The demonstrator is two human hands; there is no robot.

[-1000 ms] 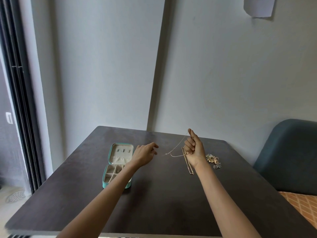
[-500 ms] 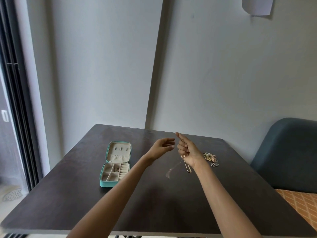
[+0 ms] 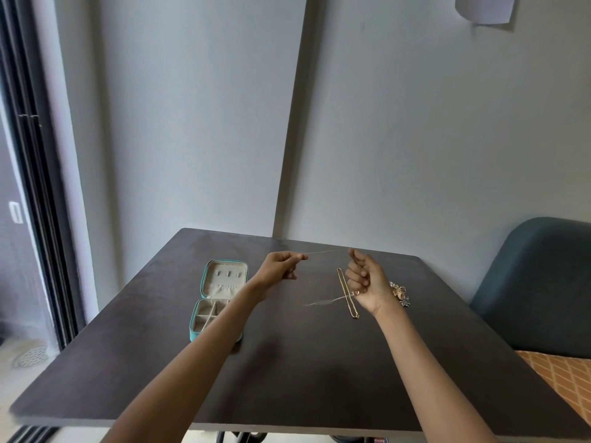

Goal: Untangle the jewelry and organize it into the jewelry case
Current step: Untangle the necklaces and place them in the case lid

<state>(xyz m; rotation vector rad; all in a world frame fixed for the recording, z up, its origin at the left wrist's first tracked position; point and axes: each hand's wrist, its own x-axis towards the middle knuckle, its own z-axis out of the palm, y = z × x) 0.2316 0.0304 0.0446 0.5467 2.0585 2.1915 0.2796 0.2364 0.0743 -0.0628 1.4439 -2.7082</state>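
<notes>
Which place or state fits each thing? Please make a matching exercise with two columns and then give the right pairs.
Things:
1. jewelry case
2. thin chain
3. gold chain
4. jewelry pile

Places or states:
A. hangs down beside the right hand
B. lies on the table behind the right wrist
C. stretched between the left hand and the right hand
D. lies open on the table, partly behind the left forearm

Right pairs: 1-D, 2-C, 3-A, 4-B

Teal jewelry case [image 3: 204,318] with beige lining, gold chain [image 3: 347,292], dark brown table [image 3: 303,372], blue-grey chair [image 3: 540,282]
</notes>
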